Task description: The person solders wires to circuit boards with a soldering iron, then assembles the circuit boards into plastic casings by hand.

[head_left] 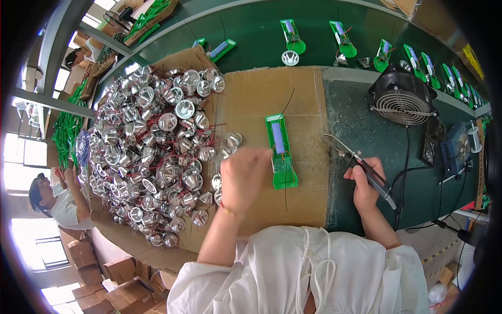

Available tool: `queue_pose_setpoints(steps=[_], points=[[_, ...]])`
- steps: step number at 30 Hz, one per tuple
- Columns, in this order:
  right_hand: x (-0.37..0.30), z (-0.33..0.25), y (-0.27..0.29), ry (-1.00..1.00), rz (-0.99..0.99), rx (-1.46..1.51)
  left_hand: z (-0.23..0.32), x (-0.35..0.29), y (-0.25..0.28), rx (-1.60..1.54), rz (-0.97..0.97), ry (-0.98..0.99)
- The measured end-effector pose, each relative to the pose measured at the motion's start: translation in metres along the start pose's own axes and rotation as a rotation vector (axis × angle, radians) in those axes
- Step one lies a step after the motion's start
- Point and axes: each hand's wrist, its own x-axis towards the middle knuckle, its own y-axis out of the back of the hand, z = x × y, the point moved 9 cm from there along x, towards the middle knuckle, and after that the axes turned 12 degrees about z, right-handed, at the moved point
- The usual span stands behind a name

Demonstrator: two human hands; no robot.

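Note:
A green plastic housing lies on the cardboard in front of me, with a purple cylindrical battery and a small green circuit board in it. Thin dark wires stick out at both ends. My left hand is over the cardboard just left of the housing, its fingertips close to the housing's left edge. Motion smears those fingers, so what they hold, if anything, does not show. My right hand grips a soldering iron by its dark handle, the metal tip pointing up and left, apart from the housing.
A large heap of silvery lamp reflectors with red wires fills a cardboard box at left. Several green housings stand along the far belt. A black fan and a blue soldering station are at right. Another person works at far left.

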Motion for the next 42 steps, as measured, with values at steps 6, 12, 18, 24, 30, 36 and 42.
queue_pose_setpoints(steps=[6, 12, 18, 24, 30, 36, 42], points=[[-0.036, -0.013, -0.045, 0.012, -0.333, -0.062, -0.024, -0.045, 0.002, 0.034, 0.038, -0.091], [-0.042, -0.007, -0.046, -0.01, -0.351, -0.189, -0.024, -0.052, -0.008, 0.053, 0.126, -0.123], [-0.047, -0.009, -0.05, -0.018, -0.373, -0.166, -0.019, -0.055, -0.011, 0.128, 0.191, -0.226], [-0.047, -0.004, -0.051, -0.015, -0.365, -0.182, -0.019, -0.056, -0.014, 0.141, 0.217, -0.259], [-0.045, -0.003, -0.045, -0.074, -0.252, -0.144, -0.019, -0.057, -0.017, 0.14, 0.23, -0.252], [-0.043, -0.006, -0.039, -0.064, -0.245, -0.06, -0.023, -0.058, -0.017, 0.118, 0.219, -0.233], [-0.046, -0.004, -0.04, -0.084, -0.286, -0.112, -0.023, -0.056, -0.016, 0.102, 0.214, -0.208]])
